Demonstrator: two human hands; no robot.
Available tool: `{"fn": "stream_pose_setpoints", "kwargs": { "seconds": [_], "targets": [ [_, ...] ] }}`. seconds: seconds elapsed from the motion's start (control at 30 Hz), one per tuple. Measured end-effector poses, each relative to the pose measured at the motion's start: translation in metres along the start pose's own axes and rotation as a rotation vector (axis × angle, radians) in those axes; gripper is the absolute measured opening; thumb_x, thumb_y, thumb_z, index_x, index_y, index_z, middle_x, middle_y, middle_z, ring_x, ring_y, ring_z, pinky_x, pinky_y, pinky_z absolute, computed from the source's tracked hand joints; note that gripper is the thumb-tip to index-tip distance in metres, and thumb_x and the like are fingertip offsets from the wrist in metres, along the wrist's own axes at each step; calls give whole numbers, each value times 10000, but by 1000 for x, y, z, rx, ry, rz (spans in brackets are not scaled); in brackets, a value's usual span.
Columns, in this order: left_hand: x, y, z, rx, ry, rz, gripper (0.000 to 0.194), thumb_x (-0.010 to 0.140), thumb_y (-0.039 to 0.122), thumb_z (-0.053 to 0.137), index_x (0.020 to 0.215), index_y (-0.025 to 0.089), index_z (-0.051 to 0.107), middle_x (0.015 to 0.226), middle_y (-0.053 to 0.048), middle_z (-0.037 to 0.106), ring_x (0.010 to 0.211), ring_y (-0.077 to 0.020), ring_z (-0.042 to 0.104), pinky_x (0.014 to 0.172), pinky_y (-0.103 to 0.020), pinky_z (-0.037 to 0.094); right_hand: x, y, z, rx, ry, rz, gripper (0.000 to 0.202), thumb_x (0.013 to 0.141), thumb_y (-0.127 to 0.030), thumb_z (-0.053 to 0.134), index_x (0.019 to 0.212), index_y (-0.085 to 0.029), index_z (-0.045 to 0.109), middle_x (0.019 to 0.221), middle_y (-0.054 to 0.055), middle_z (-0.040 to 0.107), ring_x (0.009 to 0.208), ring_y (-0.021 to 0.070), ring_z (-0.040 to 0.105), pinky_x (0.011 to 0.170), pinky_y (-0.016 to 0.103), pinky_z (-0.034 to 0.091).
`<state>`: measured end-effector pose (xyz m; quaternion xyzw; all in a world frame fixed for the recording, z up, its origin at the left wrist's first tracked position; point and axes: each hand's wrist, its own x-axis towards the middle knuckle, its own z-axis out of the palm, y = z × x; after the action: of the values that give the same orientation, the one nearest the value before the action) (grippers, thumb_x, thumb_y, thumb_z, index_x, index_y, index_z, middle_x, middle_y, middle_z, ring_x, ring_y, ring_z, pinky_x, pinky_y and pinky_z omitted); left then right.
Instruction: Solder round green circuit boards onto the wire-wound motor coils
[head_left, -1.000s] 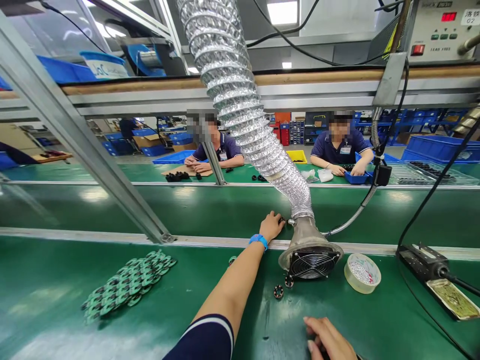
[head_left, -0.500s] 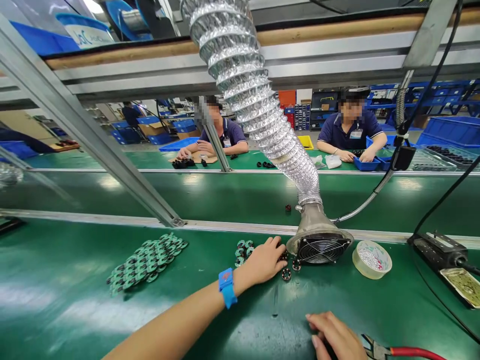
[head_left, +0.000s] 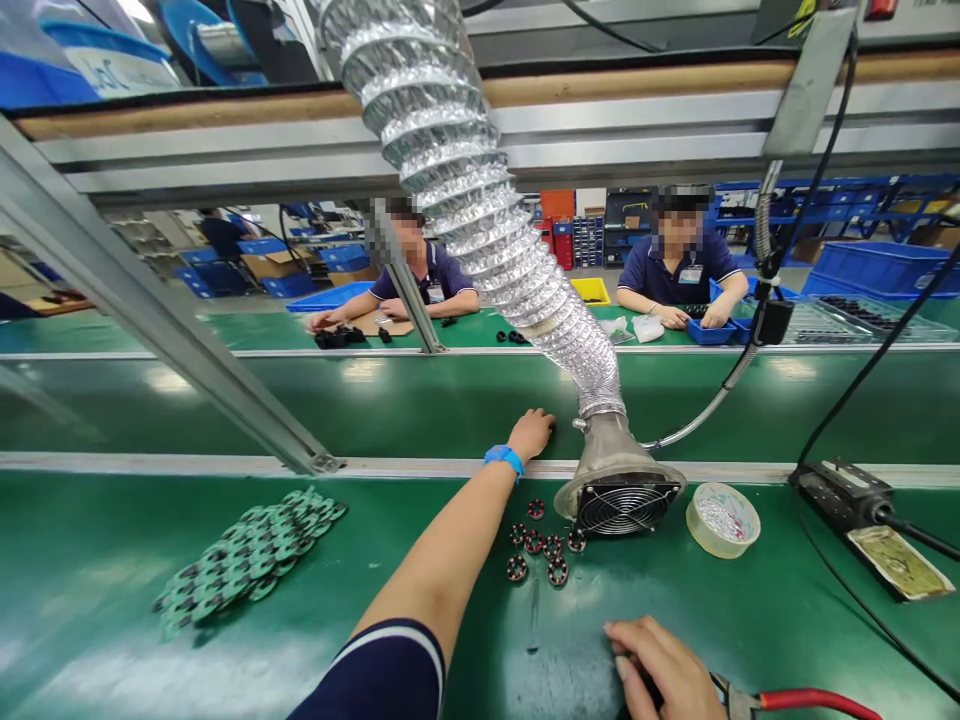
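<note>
My left hand (head_left: 532, 434) reaches past the metal rail onto the green belt strip, fingers bent down. Whatever lies under its fingertips is hidden. Below it, beside my forearm, several small black-and-copper wound rings (head_left: 552, 546), like motor stators, lie loose on the green bench. My right hand (head_left: 666, 668) rests at the lower edge with curled fingers; something dark shows beneath the palm, too covered to name. Touching or just beside that hand are red-handled pliers (head_left: 742, 700). At the left lies a layered pile of green ring-shaped parts (head_left: 251, 555) with dark centres.
A fume-extraction hood with a fan (head_left: 628, 508) hangs from a silver duct (head_left: 480, 220) just right of the rings. Right of it stand a tape roll (head_left: 722, 520) holding small bits and a black device (head_left: 851, 495) with cables. Two co-workers sit across the belt.
My left hand has moved from the rings on the bench forward over the rail, where a small ring lay on the belt. The view has shifted slightly; my right hand stays by the pliers.
</note>
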<state>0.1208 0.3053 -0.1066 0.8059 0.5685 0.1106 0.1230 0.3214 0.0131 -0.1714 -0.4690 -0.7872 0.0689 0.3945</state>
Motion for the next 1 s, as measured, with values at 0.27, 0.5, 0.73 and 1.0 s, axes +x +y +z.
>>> {"fn": "stream_pose_setpoints", "kwargs": {
  "seconds": [0.27, 0.5, 0.73, 1.0],
  "targets": [
    [-63, -11, -1, -167, -248, 135, 311, 931, 335, 580, 1184, 154, 592, 1182, -94, 623, 1003, -210, 632, 856, -418, 552, 2, -10, -11, 68, -114, 25, 249, 885, -139, 507, 1081, -240, 621, 859, 17, 714, 761, 132, 705, 692, 188, 569],
    [-128, 5, 0, -447, -386, 233, 285, 876, 136, 486, 1104, 203, 643, 1095, -42, 676, 1043, -201, 602, 1007, -371, 454, 5, -16, -16, 62, -152, 79, 214, 914, -196, 505, 1060, -248, 653, 910, 27, 735, 820, 149, 718, 737, 215, 582],
    [-124, 26, 22, -764, -416, 195, 841, 666, -35, 401, 1473, 168, 270, 1264, -91, 638, 1135, -185, 601, 973, -335, 479, 12, -22, -21, 61, -141, 119, 229, 959, -286, 468, 1009, -233, 686, 868, 37, 745, 785, 158, 724, 709, 237, 597],
    [-159, 29, 12, -810, -464, 125, 648, 821, 93, 472, 1451, 130, 325, 1064, -105, 751, 1026, -204, 672, 894, -346, 517, 9, -14, -25, -74, -117, 99, 286, 969, -396, 455, 1002, -268, 709, 929, 23, 772, 891, 191, 742, 772, 274, 613]
  ]
}}
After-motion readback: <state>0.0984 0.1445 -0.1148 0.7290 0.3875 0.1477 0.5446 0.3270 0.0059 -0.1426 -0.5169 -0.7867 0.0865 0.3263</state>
